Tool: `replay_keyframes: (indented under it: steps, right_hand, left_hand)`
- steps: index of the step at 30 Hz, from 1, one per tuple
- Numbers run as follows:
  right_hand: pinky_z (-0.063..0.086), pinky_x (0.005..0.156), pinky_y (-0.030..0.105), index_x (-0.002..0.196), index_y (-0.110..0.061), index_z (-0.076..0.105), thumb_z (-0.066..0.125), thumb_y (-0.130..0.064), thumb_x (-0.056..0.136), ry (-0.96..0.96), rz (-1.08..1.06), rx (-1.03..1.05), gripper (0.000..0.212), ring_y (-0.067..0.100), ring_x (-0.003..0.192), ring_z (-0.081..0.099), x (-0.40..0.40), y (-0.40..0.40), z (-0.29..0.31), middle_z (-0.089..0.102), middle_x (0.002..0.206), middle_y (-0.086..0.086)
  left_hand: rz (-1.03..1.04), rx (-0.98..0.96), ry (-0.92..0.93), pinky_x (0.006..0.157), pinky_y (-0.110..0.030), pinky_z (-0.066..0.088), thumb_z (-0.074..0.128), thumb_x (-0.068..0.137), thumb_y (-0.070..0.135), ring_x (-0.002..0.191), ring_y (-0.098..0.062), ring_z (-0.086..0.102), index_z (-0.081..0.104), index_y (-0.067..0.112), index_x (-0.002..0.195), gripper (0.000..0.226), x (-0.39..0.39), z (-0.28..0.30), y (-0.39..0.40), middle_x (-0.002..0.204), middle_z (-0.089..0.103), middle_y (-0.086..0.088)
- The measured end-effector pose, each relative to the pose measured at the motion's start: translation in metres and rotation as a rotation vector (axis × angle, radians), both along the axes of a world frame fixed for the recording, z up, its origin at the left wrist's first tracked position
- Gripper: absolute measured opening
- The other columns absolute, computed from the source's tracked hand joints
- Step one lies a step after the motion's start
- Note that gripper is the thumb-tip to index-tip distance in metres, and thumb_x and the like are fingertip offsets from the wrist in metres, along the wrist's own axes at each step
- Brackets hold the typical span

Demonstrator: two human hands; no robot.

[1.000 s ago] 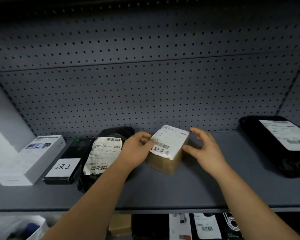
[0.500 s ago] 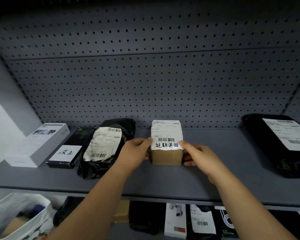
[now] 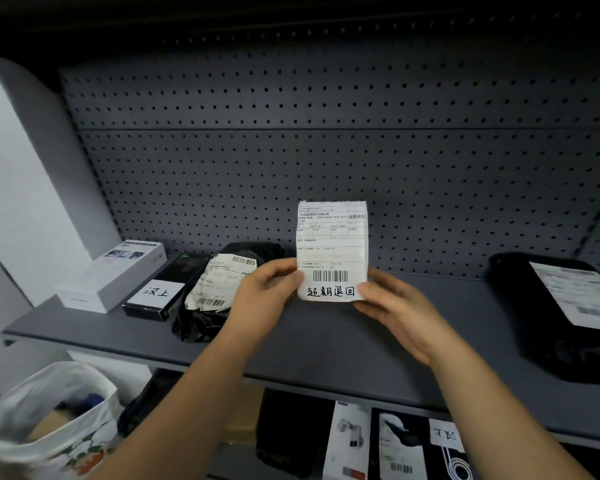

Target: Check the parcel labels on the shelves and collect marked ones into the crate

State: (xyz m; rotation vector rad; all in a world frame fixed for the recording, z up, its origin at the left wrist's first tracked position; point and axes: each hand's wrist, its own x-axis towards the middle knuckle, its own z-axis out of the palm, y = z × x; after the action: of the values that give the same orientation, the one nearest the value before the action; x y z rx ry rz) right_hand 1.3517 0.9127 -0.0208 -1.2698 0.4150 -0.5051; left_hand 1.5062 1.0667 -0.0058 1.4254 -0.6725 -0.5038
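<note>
Head view: parcel [image 3: 332, 251] lifted clear of the grey shelf [image 3: 326, 344] and tipped so the labelled face fills the view, where half a second ago sat on the shelf with its brown cardboard side showing below the label. Now held up in front of the pegboard back panel [image 3: 326, 150], above the shelf's middle. Pinched at lower left edge by left hand [image 3: 262, 299], thumb on the label's face; gripped at lower right corner by right hand [image 3: 400, 315], thumb beside the handwritten line. Barcode and four handwritten characters legible along the label's bottom; finer print above too small to read. Cardboard body entirely hidden behind the label. Fingers behind the parcel out of sight on both hands.

Unmoved on the shelf to the left: white box [image 3: 110, 275], black flat box [image 3: 163, 289] with a handwritten slip, black poly bag [image 3: 219, 296] with a creased label, partly covered by the left hand. Large black bag [image 3: 561, 317] at right, cut off by the frame edge. Lower shelf parcels [image 3: 378, 441] half hidden by the forearms. White plastic bag [image 3: 49, 420] at bottom left, blurred, contents unclear. Crate nowhere identifiable.
</note>
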Motion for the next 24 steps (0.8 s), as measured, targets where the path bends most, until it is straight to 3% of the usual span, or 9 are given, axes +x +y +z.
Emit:
replay_keyframes:
  steps: [4,7,11,12,15,17,20,23,24]
  right_hand:
    - [0.048,0.103,0.028,0.122,-0.005,0.064,0.068,-0.02,0.076,-0.017,0.13,-0.041,0.048,0.016,0.118,0.063,0.0,0.006,0.011,0.069,0.122,0.006]
    - [0.05,0.099,0.026,0.113,-0.007,0.068,0.073,-0.014,0.077,-0.03,0.115,-0.065,0.037,0.015,0.111,0.065,0.006,0.011,0.014,0.072,0.116,0.006]
    - [0.051,0.094,0.03,0.085,-0.013,0.075,0.073,-0.022,0.071,-0.058,-0.018,-0.046,0.017,0.021,0.109,0.061,0.011,0.017,0.012,0.073,0.109,0.008]
    - [0.052,0.093,0.03,0.082,-0.007,0.073,0.079,-0.027,0.067,-0.075,-0.042,-0.04,0.026,0.021,0.108,0.061,0.01,0.02,0.013,0.073,0.107,0.008]
    - [0.055,0.083,0.025,0.106,0.025,0.051,0.093,-0.049,0.044,-0.099,-0.153,-0.058,0.105,0.017,0.099,0.065,0.008,0.035,0.014,0.068,0.108,0.014]
    - [0.055,0.082,0.024,0.112,0.03,0.041,0.094,-0.053,0.039,-0.117,-0.201,-0.082,0.122,0.016,0.098,0.065,0.005,0.05,0.012,0.063,0.109,0.017]
    - [0.056,0.081,0.024,0.107,0.014,0.058,0.094,-0.053,0.038,-0.103,-0.283,-0.063,0.103,0.013,0.093,0.068,0.003,0.07,0.01,0.072,0.099,0.009]
    - [0.057,0.081,0.024,0.084,-0.009,0.075,0.091,-0.042,0.05,-0.078,-0.375,-0.053,0.05,0.012,0.088,0.066,-0.011,0.086,0.004,0.073,0.087,0.003]
    - [0.057,0.081,0.024,0.083,-0.012,0.078,0.091,-0.042,0.052,-0.075,-0.417,-0.057,0.044,0.012,0.087,0.065,-0.019,0.093,0.004,0.072,0.089,0.004]
  left_hand:
    - [-0.023,-0.029,-0.033,0.097,-0.032,0.052,0.064,0.091,0.008,0.102,-0.017,0.07,0.071,0.014,0.111,0.022,0.002,0.01,0.011,0.1,0.076,0.001]
    - [-0.066,-0.04,-0.119,0.097,-0.03,0.051,0.064,0.092,0.011,0.103,-0.015,0.069,0.071,0.016,0.111,0.021,0.01,0.015,0.019,0.102,0.075,0.003]
    - [-0.036,-0.053,-0.411,0.09,-0.016,0.046,0.064,0.092,0.016,0.103,-0.001,0.062,0.068,0.026,0.11,0.02,0.027,0.014,0.03,0.114,0.068,0.008]
    - [-0.027,-0.03,-0.527,0.09,-0.013,0.044,0.066,0.092,0.019,0.106,0.001,0.059,0.066,0.029,0.113,0.024,0.032,0.013,0.033,0.117,0.064,0.012]
    - [-0.066,0.002,-0.732,0.093,-0.007,0.037,0.067,0.091,0.028,0.116,0.003,0.052,0.063,0.026,0.124,0.034,0.045,0.013,0.041,0.122,0.057,0.022]
    - [-0.099,-0.006,-0.774,0.094,-0.006,0.035,0.067,0.09,0.031,0.117,0.004,0.05,0.062,0.024,0.127,0.037,0.052,0.014,0.047,0.124,0.056,0.021]
    - [-0.17,-0.026,-0.788,0.097,-0.007,0.034,0.067,0.09,0.029,0.117,0.006,0.048,0.06,0.021,0.128,0.04,0.057,0.014,0.055,0.124,0.054,0.022]
    - [-0.279,-0.037,-0.808,0.104,-0.015,0.036,0.066,0.089,0.035,0.12,0.005,0.047,0.059,0.022,0.13,0.044,0.055,0.01,0.059,0.127,0.053,0.019]
    - [-0.323,-0.044,-0.821,0.106,-0.019,0.037,0.065,0.088,0.039,0.122,0.004,0.046,0.058,0.024,0.131,0.046,0.051,0.008,0.059,0.13,0.052,0.019]
